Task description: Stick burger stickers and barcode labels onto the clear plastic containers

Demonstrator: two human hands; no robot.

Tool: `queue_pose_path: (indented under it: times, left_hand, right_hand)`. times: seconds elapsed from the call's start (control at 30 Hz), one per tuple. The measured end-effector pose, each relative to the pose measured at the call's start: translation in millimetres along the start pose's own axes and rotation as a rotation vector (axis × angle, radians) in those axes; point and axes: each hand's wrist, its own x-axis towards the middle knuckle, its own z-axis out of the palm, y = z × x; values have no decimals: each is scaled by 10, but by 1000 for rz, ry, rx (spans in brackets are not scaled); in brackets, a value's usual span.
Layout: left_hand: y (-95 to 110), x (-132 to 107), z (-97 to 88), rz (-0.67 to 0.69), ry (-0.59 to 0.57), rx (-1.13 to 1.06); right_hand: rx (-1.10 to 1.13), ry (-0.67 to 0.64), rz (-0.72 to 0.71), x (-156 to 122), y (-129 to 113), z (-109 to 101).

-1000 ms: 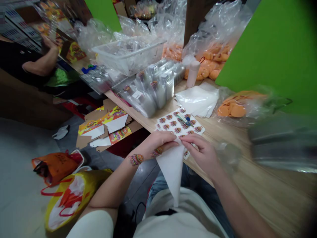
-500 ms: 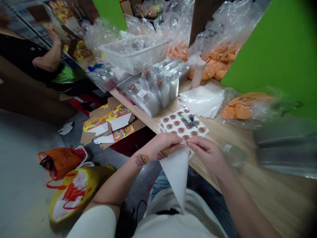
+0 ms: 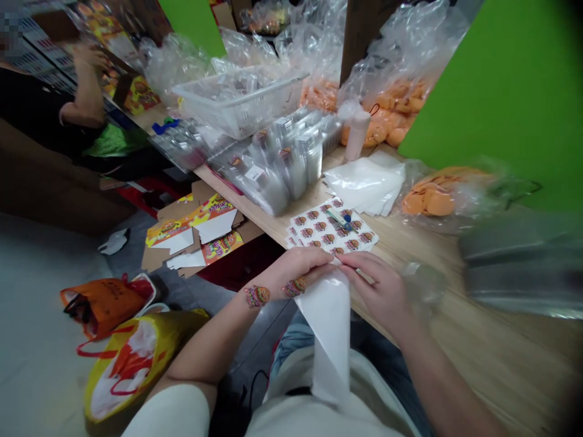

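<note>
1. Pinching the top of a white cone (image 3: 327, 321) of thin sheet, the left hand (image 3: 303, 267) and right hand (image 3: 376, 288) meet just above the edge of the wooden table (image 3: 501, 346).
2. The left fingers (image 3: 314, 260) are pressed together and curl over the rim. The right fingers (image 3: 359, 262) are also pressed together, pinching the rim from the other side, and the two sets of fingertips nearly touch.
3. The cone's lower end, a narrow point in the earlier view, now looks broader and blunter, and its overlapping layers show more plainly.
4. The cone hangs below the hands, in front of the person's white shirt (image 3: 337, 413). Just beyond it lies a sheet of burger stickers (image 3: 332, 227), and further on a stack of white sheets (image 3: 364, 185).
</note>
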Motion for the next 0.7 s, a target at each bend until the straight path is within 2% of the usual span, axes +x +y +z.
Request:
queue_pose_path:
  times: [0.13,0.23,0.3,0.43,0.5,0.57,0.7]
  left_hand:
    - [-17,-1,43,29,-16,14]
    - [-27,5,49,25,-19,-2]
    - [-19,10,35,-14,-6,-20]
    - [28,20,0,-54,21,-44]
    - [49,27,-4,-72,26,-44]
    - [56,33,5,-88,26,-59]
    - [13,26,49,-53,1,-49]
  right_hand:
    - [149,4,135,13,2,-6]
    - [162,42,200,3,18,-3]
    - [102,68,162,-12,27,-5]
    - [-86,56,-34,-33,30,-15]
    - [-80,50,-37,-32,27,-15]
    - [4,35,55,-27,29,-11]
    - [312,-25,365,-2,88,-6]
